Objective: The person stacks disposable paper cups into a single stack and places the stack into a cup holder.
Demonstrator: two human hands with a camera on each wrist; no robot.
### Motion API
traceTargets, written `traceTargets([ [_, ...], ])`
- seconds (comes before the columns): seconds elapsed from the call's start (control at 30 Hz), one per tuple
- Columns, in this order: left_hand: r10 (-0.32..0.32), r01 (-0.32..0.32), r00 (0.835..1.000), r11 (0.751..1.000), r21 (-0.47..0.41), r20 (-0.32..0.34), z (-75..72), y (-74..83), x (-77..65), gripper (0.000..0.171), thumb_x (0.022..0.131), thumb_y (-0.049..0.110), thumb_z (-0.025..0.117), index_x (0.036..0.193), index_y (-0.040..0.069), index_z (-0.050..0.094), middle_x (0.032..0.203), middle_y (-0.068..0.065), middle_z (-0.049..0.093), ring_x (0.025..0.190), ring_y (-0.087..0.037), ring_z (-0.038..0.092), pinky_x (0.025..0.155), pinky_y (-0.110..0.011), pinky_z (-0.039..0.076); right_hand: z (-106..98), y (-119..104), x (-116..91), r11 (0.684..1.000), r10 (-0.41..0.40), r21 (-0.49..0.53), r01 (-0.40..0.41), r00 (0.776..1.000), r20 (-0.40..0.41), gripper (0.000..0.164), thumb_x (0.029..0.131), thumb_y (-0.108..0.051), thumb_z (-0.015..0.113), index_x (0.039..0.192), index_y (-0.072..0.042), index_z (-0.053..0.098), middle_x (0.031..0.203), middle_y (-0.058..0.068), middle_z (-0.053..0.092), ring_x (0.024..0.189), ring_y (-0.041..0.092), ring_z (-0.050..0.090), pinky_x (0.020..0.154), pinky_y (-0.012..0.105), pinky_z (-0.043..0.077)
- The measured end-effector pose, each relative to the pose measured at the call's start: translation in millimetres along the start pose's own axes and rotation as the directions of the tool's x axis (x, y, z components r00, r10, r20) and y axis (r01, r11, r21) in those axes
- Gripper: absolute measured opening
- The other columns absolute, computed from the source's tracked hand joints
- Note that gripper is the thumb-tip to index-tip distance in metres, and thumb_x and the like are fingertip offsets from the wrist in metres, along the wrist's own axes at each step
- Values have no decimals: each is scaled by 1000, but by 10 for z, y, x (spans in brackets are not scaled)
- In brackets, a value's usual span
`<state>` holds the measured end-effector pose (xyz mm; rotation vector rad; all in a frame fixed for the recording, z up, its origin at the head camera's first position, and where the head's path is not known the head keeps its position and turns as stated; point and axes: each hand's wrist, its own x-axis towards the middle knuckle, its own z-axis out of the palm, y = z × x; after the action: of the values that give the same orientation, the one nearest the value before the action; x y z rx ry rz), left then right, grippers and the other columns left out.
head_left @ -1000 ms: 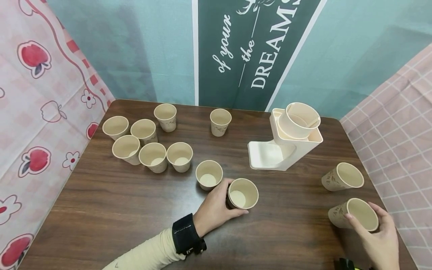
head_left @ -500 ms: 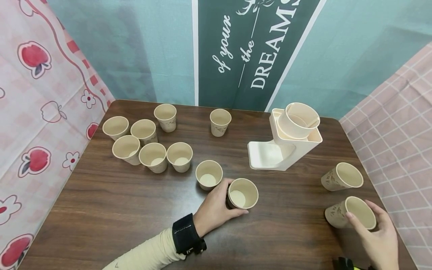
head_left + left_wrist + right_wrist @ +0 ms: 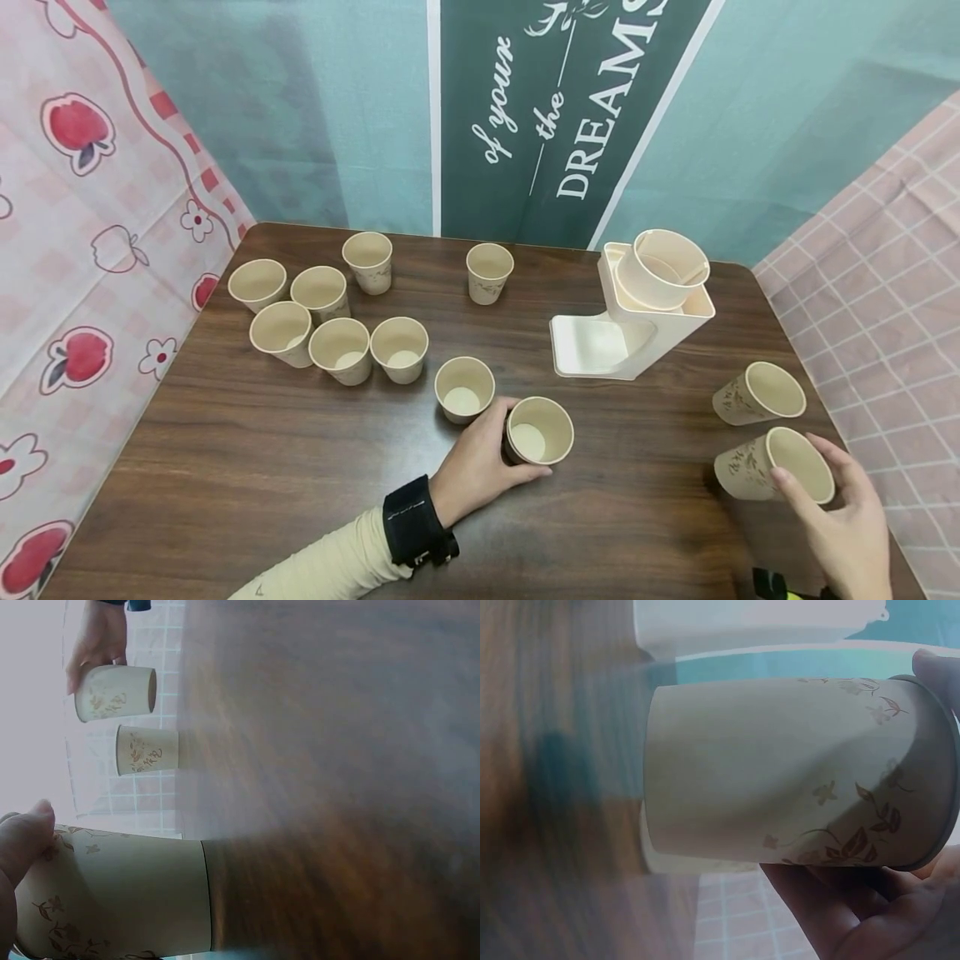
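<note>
In the head view my left hand (image 3: 480, 467) grips a beige paper cup (image 3: 540, 431) near the middle of the table, thumb and fingers around its sides. That cup (image 3: 127, 892) stands upright on the wood in the left wrist view. On the right, my right hand (image 3: 847, 508) pinches another paper cup (image 3: 750, 469) by its upper part. Its base hangs slightly above the table, and printed leaves show on its wall (image 3: 780, 772). Just behind it a third paper cup (image 3: 738, 400) stands upright. Close by the left hand's fingers is one more paper cup (image 3: 464, 390).
Several paper cups (image 3: 341, 350) stand grouped at the left, with one cup (image 3: 489, 273) alone at the back. A white stand (image 3: 592, 346) bears a round white container (image 3: 648, 275) at the back right. Patterned cloths (image 3: 900, 250) border the brown table (image 3: 262, 483).
My right hand has raised its paper cup and shifted it slightly left and away from me, towards the cup behind. The left hand and its cup have stayed in place.
</note>
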<state>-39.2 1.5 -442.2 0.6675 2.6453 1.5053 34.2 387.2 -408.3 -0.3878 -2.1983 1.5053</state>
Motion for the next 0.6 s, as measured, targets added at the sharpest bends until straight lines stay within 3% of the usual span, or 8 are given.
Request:
traceTargets([
  [0.07, -2, 2, 1000, 1000, -1, 1, -1, -2, 0, 77, 66, 51, 79, 127, 14, 48, 119, 0, 59, 109, -13, 57, 94, -29, 46, 18, -64, -10, 999, -9, 43, 8, 1000, 15, 60, 73, 21, 63, 129, 1, 54, 99, -7, 69, 83, 0, 62, 71, 6, 46],
  [0.33, -3, 3, 1000, 1000, -9, 0, 0, -14, 4, 77, 67, 51, 79, 127, 14, 48, 120, 0, 59, 110, -13, 57, 94, -30, 45, 131, -346, -6, 998, -67, 4, 67, 997, 30, 65, 69, 27, 61, 131, 10, 50, 105, -2, 67, 86, 3, 60, 72, 8, 46],
  [0.47, -1, 1, 1000, 1000, -5, -1, 0, -10, 3, 77, 67, 51, 78, 127, 14, 48, 119, 0, 59, 110, -13, 57, 94, -30, 45, 188, -435, -4, 985, -141, -96, 145, 989, 45, 68, 66, 28, 62, 131, 10, 51, 105, -4, 67, 88, 4, 59, 74, 7, 45],
  [0.6, 4, -4, 1000, 1000, 0, -3, 4, -8, 0, 77, 67, 52, 78, 127, 14, 48, 119, 0, 59, 109, -13, 57, 93, -30, 46, 243, -500, -4, 978, -178, -96, 184, 982, 69, 69, 66, 28, 62, 132, 10, 50, 108, -5, 67, 91, 4, 59, 75, 7, 45],
])
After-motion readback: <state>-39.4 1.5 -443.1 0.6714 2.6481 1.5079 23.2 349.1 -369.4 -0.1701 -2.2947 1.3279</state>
